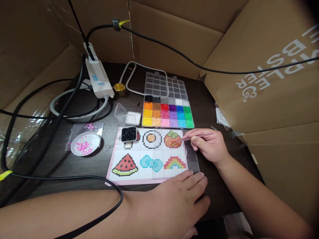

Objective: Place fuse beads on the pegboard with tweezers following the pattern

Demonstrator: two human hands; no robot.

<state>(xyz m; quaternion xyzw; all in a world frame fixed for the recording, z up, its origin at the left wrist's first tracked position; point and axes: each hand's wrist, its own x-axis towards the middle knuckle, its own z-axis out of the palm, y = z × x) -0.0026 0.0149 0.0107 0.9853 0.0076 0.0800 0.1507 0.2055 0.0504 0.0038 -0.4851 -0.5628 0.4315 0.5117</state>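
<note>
Two hands point(180, 196) point(210, 144), one tool point(195, 137) (pink tweezers).

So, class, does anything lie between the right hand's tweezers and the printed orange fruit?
Yes: the clear pegboard lies over the printed orange fruit, beneath the tweezers in the right hand.

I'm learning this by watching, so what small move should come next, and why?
Probably a slight, careful adjustment of the tweezers over the orange fruit picture: the right hand holds them with their tips there, while the left hand lies at the near edge of the clear pegboard. Whether the tips grip a bead is too small to tell.
</note>
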